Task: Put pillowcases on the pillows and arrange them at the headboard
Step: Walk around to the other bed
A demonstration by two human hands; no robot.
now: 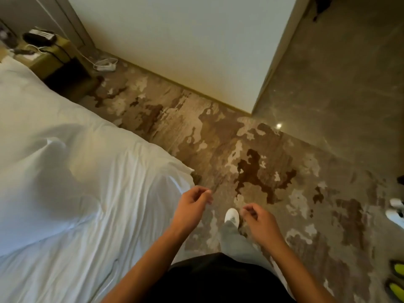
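1. Currently both hands empty. Left hand (192,204) loosely curled, fingers half-closed on nothing, hanging just past the bed's corner. Right hand (260,221) likewise half-curled and gripping nothing, above the carpet, near a white shoe (232,216).
2. Task item: one white pillow (54,162) lies on the bed (131,215), left of the hands, well apart from both. Cannot tell whether it already wears its pillowcase; no loose pillowcase visible.
3. Step, judged: between grasps, the person standing at the bed's side, one foot forward on the floor. Likely walking round to fetch or reposition a pillow.
4. Next move calls for: turning toward the bed, reaching across the white sheet and taking the pillow by its near edge with both hands. Headboard not in view.
5. Surface: sheet wrinkled, draping over the mattress corner.
6. Room: patterned brown-and-cream carpet (251,171); polished stone floor (341,101) to the right; white wall (181,40) ahead; nightstand (52,60) with a dark telephone (38,38); white cable and adapter (105,65) on the floor beside it.
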